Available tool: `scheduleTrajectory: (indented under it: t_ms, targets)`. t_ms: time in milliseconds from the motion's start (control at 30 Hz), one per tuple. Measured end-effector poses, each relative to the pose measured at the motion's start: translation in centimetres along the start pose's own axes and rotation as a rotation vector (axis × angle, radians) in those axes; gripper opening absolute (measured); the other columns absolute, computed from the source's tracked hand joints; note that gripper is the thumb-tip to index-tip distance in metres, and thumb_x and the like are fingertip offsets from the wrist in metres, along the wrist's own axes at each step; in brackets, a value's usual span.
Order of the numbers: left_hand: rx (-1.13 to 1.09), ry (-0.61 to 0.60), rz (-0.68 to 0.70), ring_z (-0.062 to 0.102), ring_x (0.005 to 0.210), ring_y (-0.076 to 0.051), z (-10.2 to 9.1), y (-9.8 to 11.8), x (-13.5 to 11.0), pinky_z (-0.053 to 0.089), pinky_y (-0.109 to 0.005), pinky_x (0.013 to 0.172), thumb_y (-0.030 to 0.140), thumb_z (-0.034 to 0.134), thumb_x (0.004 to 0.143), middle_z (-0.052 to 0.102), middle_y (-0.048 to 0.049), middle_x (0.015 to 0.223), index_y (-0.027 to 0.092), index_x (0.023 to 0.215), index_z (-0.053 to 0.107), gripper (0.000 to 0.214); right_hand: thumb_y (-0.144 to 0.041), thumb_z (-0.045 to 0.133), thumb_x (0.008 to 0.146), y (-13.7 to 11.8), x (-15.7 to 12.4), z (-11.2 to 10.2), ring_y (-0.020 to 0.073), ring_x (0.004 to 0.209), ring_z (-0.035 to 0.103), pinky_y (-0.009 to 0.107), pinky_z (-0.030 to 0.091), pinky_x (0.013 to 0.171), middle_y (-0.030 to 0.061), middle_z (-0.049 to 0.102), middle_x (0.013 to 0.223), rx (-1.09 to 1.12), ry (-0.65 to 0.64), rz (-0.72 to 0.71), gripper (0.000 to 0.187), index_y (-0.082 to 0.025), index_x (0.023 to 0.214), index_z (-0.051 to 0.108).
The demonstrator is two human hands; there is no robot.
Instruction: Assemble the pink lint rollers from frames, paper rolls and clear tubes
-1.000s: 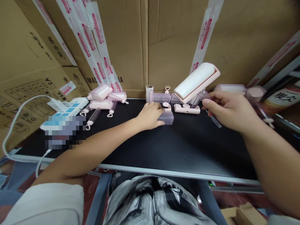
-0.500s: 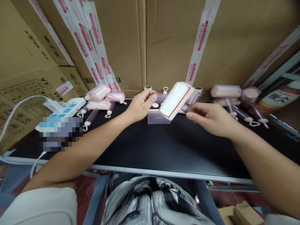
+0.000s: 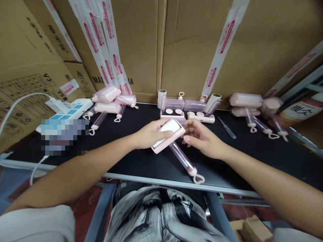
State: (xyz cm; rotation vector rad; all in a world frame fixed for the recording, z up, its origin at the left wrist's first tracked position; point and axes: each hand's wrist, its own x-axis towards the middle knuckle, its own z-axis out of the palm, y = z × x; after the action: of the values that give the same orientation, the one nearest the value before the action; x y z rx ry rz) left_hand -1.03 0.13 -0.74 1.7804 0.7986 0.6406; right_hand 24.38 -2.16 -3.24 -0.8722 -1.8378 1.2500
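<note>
My left hand (image 3: 148,135) is closed around the head of a pink lint roller (image 3: 165,143), thumb across its white sticky roll. The roller's clear purple handle (image 3: 183,158) slants down toward me and ends in a heart-shaped loop. Beside the right end of the head is my right hand (image 3: 207,140), fingers loosely bent and apart, with nothing in them. Whether its fingertips touch the roller I cannot tell. Just behind the hands lie opened pink roller parts (image 3: 202,117) with purple covers (image 3: 174,103), flanked by two white paper rolls (image 3: 162,97).
Several pink lint rollers are piled at the left (image 3: 107,107) and right (image 3: 246,104) of the black table (image 3: 141,161). A small screwdriver (image 3: 227,128) lies right of centre. A power strip (image 3: 68,112) with a white cable, a bottle (image 3: 302,109) and cardboard boxes (image 3: 186,50) surround the workspace.
The lint roller has passed from my right hand to my left and come down nearer the table, its handle now pointing toward me. My right hand has let go of the handle.
</note>
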Motion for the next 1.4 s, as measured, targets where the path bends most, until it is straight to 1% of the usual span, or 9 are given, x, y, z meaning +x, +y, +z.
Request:
scheduleTrajectory:
  t_ms: [133, 233, 333, 533, 800, 900, 1167, 1300, 1400]
  targets:
    - [0.158, -0.153, -0.006, 0.066, 0.102, -0.025, 0.0, -0.4, 0.2, 0.049, -0.032, 0.086, 0.054, 0.072, 0.088, 0.073, -0.0080, 0.116, 0.013, 0.129, 0.067, 0.058, -0.046, 0.083, 0.085, 0.5, 0.8, -0.1, 0.0124, 0.071, 0.057, 0.023, 0.052, 0.054, -0.0019, 0.058, 0.088, 0.121, -0.040, 0.026, 0.043, -0.023, 0.108, 0.055]
    - [0.197, -0.213, -0.001, 0.066, 0.101, -0.024, -0.1, -0.5, 0.2, 0.048, -0.030, 0.084, 0.056, 0.073, 0.086, 0.074, -0.0069, 0.114, 0.015, 0.129, 0.068, 0.059, -0.038, 0.087, 0.080, 0.6, 0.7, 0.5, 0.0116, 0.068, 0.058, 0.023, 0.056, 0.053, -0.0035, 0.057, 0.084, 0.192, -0.089, 0.105, 0.040, -0.022, 0.100, 0.057]
    - [0.188, -0.236, -0.010, 0.066, 0.100, -0.023, -0.2, -0.3, 0.2, 0.048, -0.028, 0.082, 0.052, 0.074, 0.085, 0.073, -0.0069, 0.114, 0.014, 0.127, 0.069, 0.057, -0.030, 0.088, 0.076, 0.5, 0.7, 1.0, 0.0102, 0.059, 0.059, 0.024, 0.058, 0.047, -0.0059, 0.058, 0.078, 0.289, -0.083, 0.187, 0.039, -0.021, 0.093, 0.054]
    - [0.170, -0.273, 0.046, 0.065, 0.102, -0.022, -0.1, 0.0, 0.3, 0.047, -0.029, 0.088, 0.051, 0.072, 0.088, 0.073, -0.0061, 0.115, 0.016, 0.126, 0.070, 0.052, -0.020, 0.086, 0.068, -0.5, 0.9, 1.3, 0.0104, 0.044, 0.058, 0.022, 0.053, 0.035, -0.0089, 0.059, 0.063, 0.422, -0.078, 0.306, 0.037, -0.021, 0.084, 0.052]
    - [0.145, -0.221, 0.063, 0.065, 0.096, -0.022, 0.8, -0.1, 0.0, 0.049, -0.030, 0.083, 0.055, 0.070, 0.090, 0.072, -0.0079, 0.112, 0.012, 0.132, 0.066, 0.061, -0.010, 0.075, 0.060, -1.1, 0.9, 0.9, 0.0094, 0.040, 0.057, 0.023, 0.054, 0.034, -0.0098, 0.061, 0.061, 0.530, -0.109, 0.300, 0.033, -0.020, 0.080, 0.051]
    - [0.151, -0.151, 0.118, 0.065, 0.092, -0.020, 1.2, -0.7, -0.3, 0.049, -0.028, 0.080, 0.054, 0.068, 0.092, 0.072, -0.0072, 0.110, 0.013, 0.133, 0.066, 0.058, -0.011, 0.074, 0.061, -1.1, 1.0, 0.8, 0.0092, 0.039, 0.055, 0.021, 0.052, 0.032, -0.0098, 0.061, 0.061, 0.490, -0.081, 0.294, 0.031, -0.021, 0.081, 0.051]
    - [0.313, 0.233, 0.208, 0.068, 0.085, -0.019, 3.4, -1.3, -1.3, 0.051, -0.029, 0.075, 0.049, 0.070, 0.091, 0.075, -0.0073, 0.105, 0.014, 0.127, 0.067, 0.050, -0.013, 0.071, 0.063, -1.9, 0.6, 0.5, 0.0100, 0.045, 0.058, 0.023, 0.053, 0.034, -0.0089, 0.059, 0.068, 0.299, 0.020, 0.337, 0.028, -0.021, 0.083, 0.053]
    - [0.026, 0.459, 0.143, 0.062, 0.061, -0.013, 2.8, -1.5, -0.9, 0.051, -0.025, 0.056, 0.051, 0.069, 0.090, 0.069, -0.0024, 0.087, 0.014, 0.126, 0.060, 0.052, -0.020, 0.067, 0.064, -1.6, 0.7, 0.2, 0.0116, 0.043, 0.057, 0.024, 0.050, 0.032, -0.0075, 0.056, 0.064, 0.205, 0.079, 0.364, 0.021, -0.021, 0.080, 0.054]
    - [-0.220, 0.500, 0.042, 0.060, 0.050, -0.012, 1.6, -1.7, 0.0, 0.047, -0.022, 0.042, 0.049, 0.072, 0.085, 0.066, 0.0004, 0.081, 0.016, 0.123, 0.057, 0.053, -0.024, 0.067, 0.069, -0.8, 1.0, -0.2, 0.0114, 0.042, 0.053, 0.024, 0.045, 0.031, -0.0067, 0.054, 0.064, 0.060, 0.179, 0.334, 0.016, -0.021, 0.081, 0.057]
